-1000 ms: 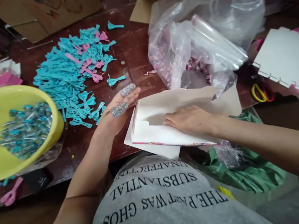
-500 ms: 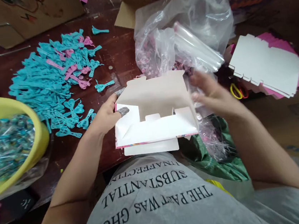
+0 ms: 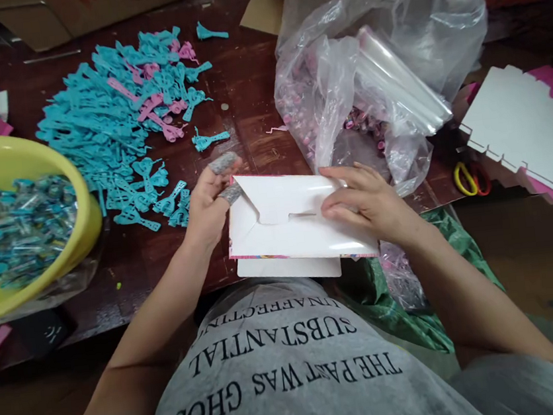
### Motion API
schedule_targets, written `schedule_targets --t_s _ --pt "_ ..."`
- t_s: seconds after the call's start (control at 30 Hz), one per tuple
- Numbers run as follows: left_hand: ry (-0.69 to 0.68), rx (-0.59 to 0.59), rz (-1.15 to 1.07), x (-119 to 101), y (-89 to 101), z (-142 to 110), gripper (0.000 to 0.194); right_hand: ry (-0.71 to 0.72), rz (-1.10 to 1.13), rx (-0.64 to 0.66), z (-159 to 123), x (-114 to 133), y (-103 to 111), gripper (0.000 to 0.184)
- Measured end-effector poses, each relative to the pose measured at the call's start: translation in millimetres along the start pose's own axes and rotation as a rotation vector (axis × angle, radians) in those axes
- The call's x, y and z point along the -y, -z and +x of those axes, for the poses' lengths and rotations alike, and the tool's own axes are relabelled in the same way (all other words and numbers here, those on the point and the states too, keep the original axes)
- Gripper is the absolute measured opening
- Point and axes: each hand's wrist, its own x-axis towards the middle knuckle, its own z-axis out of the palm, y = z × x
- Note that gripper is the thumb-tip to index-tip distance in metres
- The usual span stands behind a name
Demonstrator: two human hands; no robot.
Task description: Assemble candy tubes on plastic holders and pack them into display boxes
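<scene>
Since half a second ago, the tall rear flap of the white box point(image 3: 305, 241) has folded down over the opening, and the right hand point(image 3: 368, 200) has come from just beside the box onto its right end. In the left of the frame, a yellow basin point(image 3: 91, 212) holds a heap of small clear-and-teal pieces point(image 3: 19, 223); in the upper right, a clear plastic bag point(image 3: 414, 12) contains many little pink pieces point(image 3: 296, 115), with shiny clear film point(image 3: 399, 83) at its mouth. The box sits at the frame's centre, plain white on top, with a slot near the middle and a thin printed edge along the bottom; a white panel point(image 3: 288, 268) juts out below. The left hand point(image 3: 210, 198), two fingers wrapped in grey, has its thumb at the box's left corner; whether that grip clamps the card I cannot tell. The right grip lies with fingertips and thumb on the flap, its closure likewise unclear. Teal clips point(image 3: 86, 116) mixed with some pink ones cover the upper left of the dark red-brown bench point(image 3: 246, 71). Yellow-and-red scissors point(image 3: 464, 179) lie at right, near white and pink card point(image 3: 522, 133).
</scene>
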Motion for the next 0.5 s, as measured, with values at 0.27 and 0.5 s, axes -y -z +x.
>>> schedule_targets --t_s 0.27,0.5 --pt "0.069 0.027 0.19 10.4 34.4 -147.5 0.041 0.007 -0.346 -0.082 10.5 7.9 -26.0 0.031" --pt "0.536 -0.082 -0.612 7.5 -33.9 -111.3 0.049 -0.024 -0.388 -0.075 5.7 25.0 -28.9 0.026"
